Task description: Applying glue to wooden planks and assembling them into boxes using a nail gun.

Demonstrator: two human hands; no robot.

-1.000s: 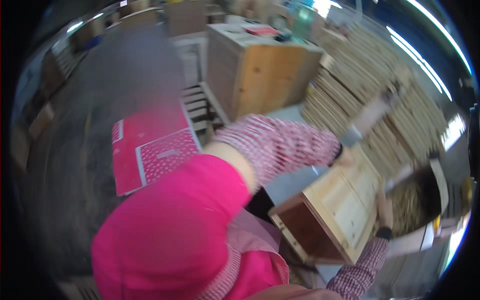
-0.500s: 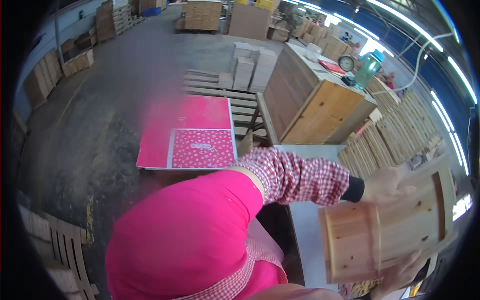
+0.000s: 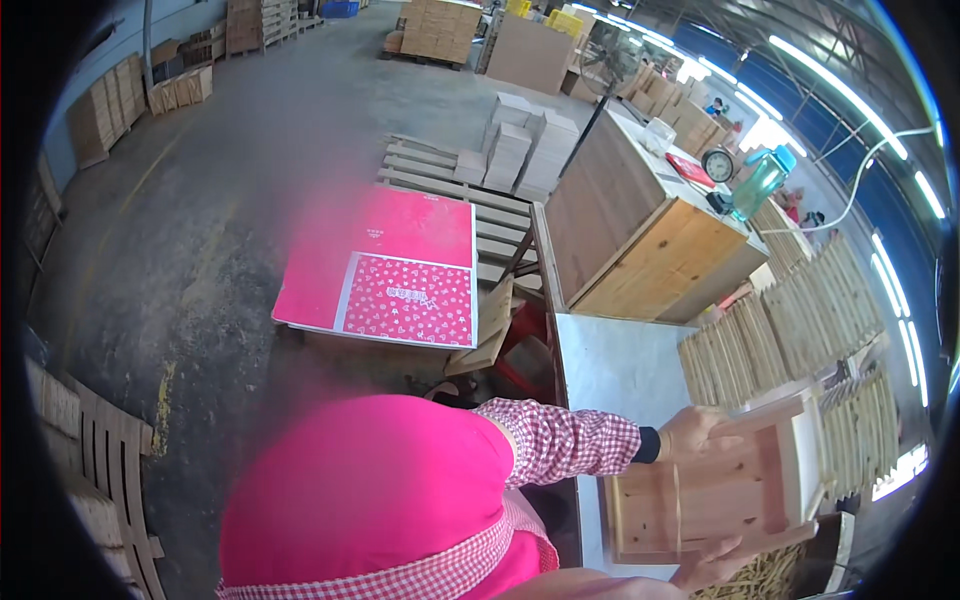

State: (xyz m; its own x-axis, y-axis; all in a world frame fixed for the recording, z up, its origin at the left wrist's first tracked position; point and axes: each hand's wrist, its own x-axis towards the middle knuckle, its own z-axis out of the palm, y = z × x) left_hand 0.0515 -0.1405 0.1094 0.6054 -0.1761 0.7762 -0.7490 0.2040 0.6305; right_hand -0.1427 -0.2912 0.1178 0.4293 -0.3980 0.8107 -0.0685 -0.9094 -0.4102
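Clock positions refer to the centre of the head view. The left hand (image 3: 692, 432), at 4 o'clock, is clamped over the upper edge of a wooden box (image 3: 735, 490), with its thumb lying inward. The right hand (image 3: 706, 566), between 4 and 5 o'clock, grips the lower edge; its hold is partly hidden. The hands are apart, with the box between them. Progress: the panel, cross rail and raised end appear to be already joined, and neither hand shows a tool; any work left on the box cannot be determined. The box is rectangular, of smooth, pale, knotted wood. Its left end overlaps a flat, light-surfaced table (image 3: 625, 350); whether it rests there or is lifted cannot be told. Below it, a bin holds slender tan pieces (image 3: 757, 577). At 3 o'clock stand stacks of thin, rough-edged boards (image 3: 815, 310). At 2 o'clock, a wooden cabinet (image 3: 665, 250) carries a round dark clock (image 3: 717, 165) and a translucent green bottle (image 3: 762, 188). Toward 10 o'clock lies a flat pink sheet (image 3: 420, 225) with a patterned section.
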